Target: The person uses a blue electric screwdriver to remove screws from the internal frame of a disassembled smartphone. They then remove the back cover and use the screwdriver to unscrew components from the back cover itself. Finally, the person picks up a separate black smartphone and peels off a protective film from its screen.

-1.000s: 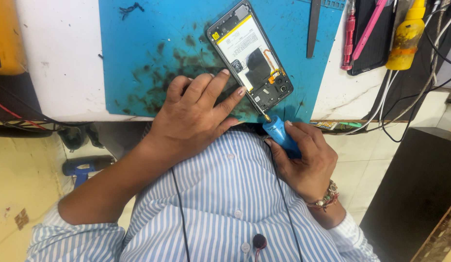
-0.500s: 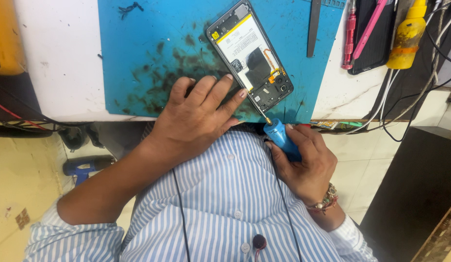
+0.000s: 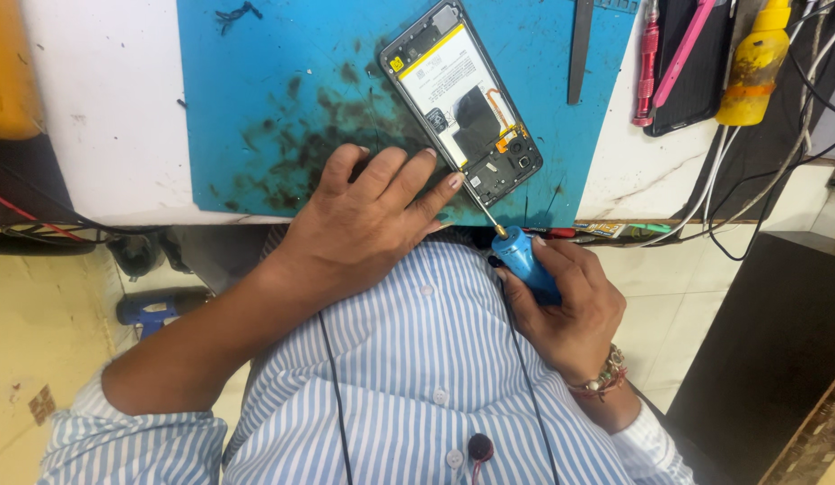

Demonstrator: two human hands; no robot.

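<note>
Now, my right hand (image 3: pixel 566 305) holds one blue-handled screwdriver (image 3: pixel 523 256), tip at the lower corner of one opened black smartphone (image 3: pixel 462 103).
My left hand (image 3: pixel 368 220) lies flat, fingers spread, steadying it on the blue mat (image 3: pixel 256 81) over the white tabletop (image 3: pixel 103 117); back cover already off, battery still seated, so I judge disassembly partway.

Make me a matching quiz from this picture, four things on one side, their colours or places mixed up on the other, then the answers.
Things:
1. screwdriver
2. opened phone
3. squeeze bottle
4. left hand

Descriptions:
A. yellow, at the bench's right end
B. blue handle, held in the right hand
C. fingers spread on the blue mat beside the phone
D. back cover off, lying on the mat

Pairs: 1-B, 2-D, 3-A, 4-C
</note>
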